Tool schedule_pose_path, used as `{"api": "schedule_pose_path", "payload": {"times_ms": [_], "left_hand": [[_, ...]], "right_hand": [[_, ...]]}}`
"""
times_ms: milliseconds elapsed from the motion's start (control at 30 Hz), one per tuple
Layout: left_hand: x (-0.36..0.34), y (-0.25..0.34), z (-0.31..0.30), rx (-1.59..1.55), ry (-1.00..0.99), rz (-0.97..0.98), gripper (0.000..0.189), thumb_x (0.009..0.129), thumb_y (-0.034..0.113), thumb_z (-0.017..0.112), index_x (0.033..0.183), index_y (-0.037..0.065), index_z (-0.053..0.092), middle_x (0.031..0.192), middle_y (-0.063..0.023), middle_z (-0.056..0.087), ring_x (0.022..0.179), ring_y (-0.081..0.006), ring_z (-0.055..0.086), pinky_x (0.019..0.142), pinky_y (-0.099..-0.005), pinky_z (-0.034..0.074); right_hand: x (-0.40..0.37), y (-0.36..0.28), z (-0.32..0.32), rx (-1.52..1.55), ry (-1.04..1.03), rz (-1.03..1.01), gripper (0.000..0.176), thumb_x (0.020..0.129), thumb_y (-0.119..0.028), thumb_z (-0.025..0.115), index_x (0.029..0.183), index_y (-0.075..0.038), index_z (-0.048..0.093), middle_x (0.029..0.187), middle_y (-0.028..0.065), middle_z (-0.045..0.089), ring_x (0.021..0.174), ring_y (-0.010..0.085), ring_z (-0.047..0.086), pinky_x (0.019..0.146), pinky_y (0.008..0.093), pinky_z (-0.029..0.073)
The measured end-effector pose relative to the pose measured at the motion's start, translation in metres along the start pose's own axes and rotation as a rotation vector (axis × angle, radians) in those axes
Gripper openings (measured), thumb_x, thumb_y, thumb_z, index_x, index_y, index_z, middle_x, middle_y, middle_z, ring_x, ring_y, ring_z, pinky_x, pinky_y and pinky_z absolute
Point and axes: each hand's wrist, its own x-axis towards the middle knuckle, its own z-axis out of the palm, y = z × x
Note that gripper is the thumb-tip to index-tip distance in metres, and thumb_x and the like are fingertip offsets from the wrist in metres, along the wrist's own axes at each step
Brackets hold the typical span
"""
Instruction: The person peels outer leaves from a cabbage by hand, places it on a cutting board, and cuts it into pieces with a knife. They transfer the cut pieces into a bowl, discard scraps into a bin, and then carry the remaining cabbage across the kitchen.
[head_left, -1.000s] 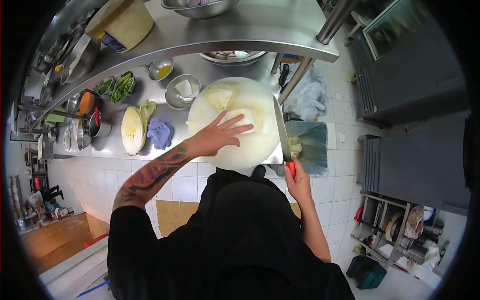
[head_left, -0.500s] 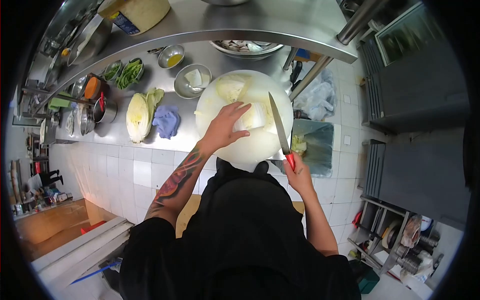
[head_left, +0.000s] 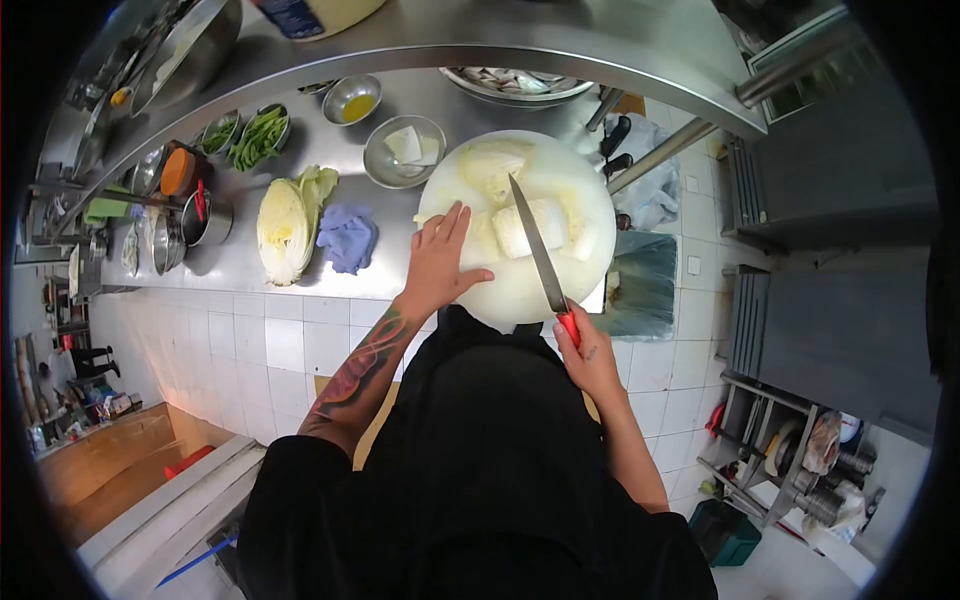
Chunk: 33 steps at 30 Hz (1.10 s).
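Note:
My left hand (head_left: 440, 262) is open over the left edge of a round white cutting board (head_left: 510, 290), its fingers apart and nothing in them. My right hand (head_left: 590, 352) is closed around the red handle of a long knife (head_left: 537, 240). The blade points away from me, over the board and across a pale cut piece of cabbage (head_left: 528, 228). Another cabbage piece (head_left: 492, 165) lies at the board's far side. Left of the board are a crumpled blue cloth (head_left: 347, 238) and a halved cabbage (head_left: 287, 230).
Behind the board stand a bowl with white pieces (head_left: 404, 150), a bowl of yellow liquid (head_left: 353, 101) and a large bowl of fish (head_left: 515, 82). A steel shelf (head_left: 420, 58) crosses above. A lined bin (head_left: 640, 285) stands at the right.
My left hand has come off the cabbage piece and moved left to the board's edge. The knife now tilts left, over the cabbage. The whole view has shifted slightly.

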Motion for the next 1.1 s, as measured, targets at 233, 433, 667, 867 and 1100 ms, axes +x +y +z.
{"api": "schedule_pose_path", "payload": {"times_ms": [233, 433, 667, 867, 1100], "left_hand": [[-0.043, -0.047, -0.004, -0.277, 0.209, -0.054, 0.064, 0.086, 0.027, 0.089, 0.139, 0.003, 0.064, 0.149, -0.0183, 0.058, 0.136, -0.0419, 0.054, 0.115, -0.0502, 0.045], [-0.034, -0.044, -0.010, -0.235, 0.029, 0.169, 0.042, 0.087, 0.022, 0.086, 0.125, 0.010, 0.072, 0.137, -0.0139, 0.062, 0.129, -0.0400, 0.058, 0.110, -0.0491, 0.050], [-0.015, -0.060, -0.021, -0.294, -0.208, 0.490, 0.052, 0.084, 0.029, 0.087, 0.128, 0.008, 0.067, 0.138, -0.0134, 0.060, 0.129, -0.0390, 0.056, 0.108, -0.0488, 0.047], [-0.007, -0.015, -0.009, -0.103, -0.067, 0.126, 0.080, 0.078, 0.030, 0.091, 0.144, 0.004, 0.055, 0.141, -0.0198, 0.056, 0.133, -0.0411, 0.054, 0.111, -0.0498, 0.045], [0.005, -0.061, 0.023, -0.650, 0.131, -0.179, 0.068, 0.091, 0.023, 0.085, 0.146, 0.000, 0.053, 0.138, -0.0228, 0.059, 0.129, -0.0394, 0.059, 0.111, -0.0486, 0.047]], "right_hand": [[-0.004, -0.011, 0.022, -0.199, 0.041, -0.179, 0.045, 0.107, -0.022, 0.065, 0.148, -0.006, 0.055, 0.101, 0.0270, 0.077, 0.089, 0.0487, 0.075, 0.078, 0.0520, 0.059], [-0.003, -0.030, 0.034, -0.399, -0.061, -0.150, 0.041, 0.107, -0.021, 0.065, 0.143, -0.004, 0.058, 0.093, 0.0242, 0.077, 0.082, 0.0462, 0.075, 0.073, 0.0542, 0.059], [-0.011, -0.034, 0.039, -0.446, -0.068, -0.134, 0.040, 0.108, -0.024, 0.064, 0.142, -0.003, 0.059, 0.091, 0.0257, 0.077, 0.080, 0.0467, 0.075, 0.073, 0.0552, 0.059], [-0.014, -0.033, 0.036, -0.320, 0.038, -0.020, 0.038, 0.110, -0.025, 0.062, 0.142, -0.004, 0.058, 0.092, 0.0285, 0.076, 0.082, 0.0502, 0.073, 0.074, 0.0556, 0.057], [-0.027, -0.026, 0.023, -0.089, 0.050, 0.089, 0.040, 0.109, -0.022, 0.063, 0.145, -0.006, 0.057, 0.097, 0.0280, 0.076, 0.088, 0.0506, 0.074, 0.077, 0.0534, 0.057]]}}
